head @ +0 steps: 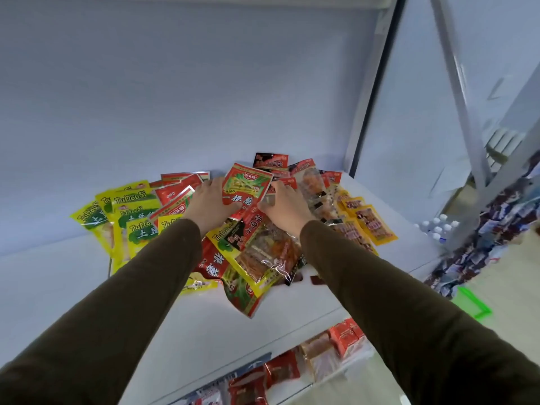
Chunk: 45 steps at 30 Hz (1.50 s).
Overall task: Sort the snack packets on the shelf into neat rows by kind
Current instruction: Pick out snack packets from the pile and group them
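Note:
A mixed heap of snack packets lies on the white shelf (pixel 315 299). Yellow-green TuDouSi packets (pixel 137 211) overlap at the left. Small orange packets (pixel 371 222) lie at the right, and clear-fronted ones (pixel 312 182) sit behind them. My left hand (pixel 209 204) holds a red and green packet (pixel 248 185) by its left edge, tilted up above the heap. My right hand (pixel 285 206) touches that packet's right edge, fingers lying on the pile. A black and red packet (pixel 248 229) sits between my wrists.
The shelf's back wall rises just behind the heap, and an upright post (pixel 368 92) stands at the right end. A lower shelf (pixel 292 372) holds red and orange packets. Water bottles (pixel 436 226) and a green basket (pixel 470 305) are on the floor at the right.

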Each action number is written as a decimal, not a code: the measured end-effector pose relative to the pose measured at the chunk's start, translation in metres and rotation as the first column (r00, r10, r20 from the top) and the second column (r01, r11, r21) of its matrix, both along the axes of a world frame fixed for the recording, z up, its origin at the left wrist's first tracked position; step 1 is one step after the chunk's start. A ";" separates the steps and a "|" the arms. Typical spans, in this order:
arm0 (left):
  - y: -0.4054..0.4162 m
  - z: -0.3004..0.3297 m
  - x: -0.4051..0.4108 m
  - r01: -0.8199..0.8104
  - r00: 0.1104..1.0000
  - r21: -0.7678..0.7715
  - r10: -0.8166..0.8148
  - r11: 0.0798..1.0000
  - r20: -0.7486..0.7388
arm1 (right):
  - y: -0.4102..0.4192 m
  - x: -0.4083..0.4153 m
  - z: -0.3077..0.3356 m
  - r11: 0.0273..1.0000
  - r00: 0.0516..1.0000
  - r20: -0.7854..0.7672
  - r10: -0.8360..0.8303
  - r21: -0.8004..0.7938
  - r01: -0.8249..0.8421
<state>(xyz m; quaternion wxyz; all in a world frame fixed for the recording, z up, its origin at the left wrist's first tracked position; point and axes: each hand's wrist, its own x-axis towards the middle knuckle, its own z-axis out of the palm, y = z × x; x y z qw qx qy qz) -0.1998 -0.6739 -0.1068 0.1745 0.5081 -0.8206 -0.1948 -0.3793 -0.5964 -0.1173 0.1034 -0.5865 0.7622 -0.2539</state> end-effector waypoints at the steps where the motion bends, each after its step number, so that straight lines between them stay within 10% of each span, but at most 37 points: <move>1: -0.003 -0.001 -0.002 0.003 1.000 0.001 -0.003 1.000 0.005 | -0.005 -0.002 -0.002 1.000 0.999 -0.030 -0.024 0.019 0.024; 13: -0.020 -0.007 -0.028 -0.026 0.998 0.014 0.025 1.000 0.062 | -0.032 -0.038 -0.012 0.987 0.965 0.204 -0.163 0.049 0.156; 21: -0.019 -0.015 -0.036 -0.084 0.994 -0.050 0.088 0.995 0.072 | -0.045 -0.061 -0.007 0.970 0.645 0.738 -0.198 0.053 0.237; 29: -0.014 -0.010 -0.047 -0.110 0.989 -0.192 0.127 0.975 0.080 | -0.044 -0.094 -0.001 0.962 0.590 0.792 -0.157 -0.013 0.274; 45: 0.015 0.013 -0.109 0.084 0.888 -0.008 -0.079 0.996 -0.454 | -0.023 -0.145 0.044 0.906 0.384 0.895 0.229 -0.340 0.252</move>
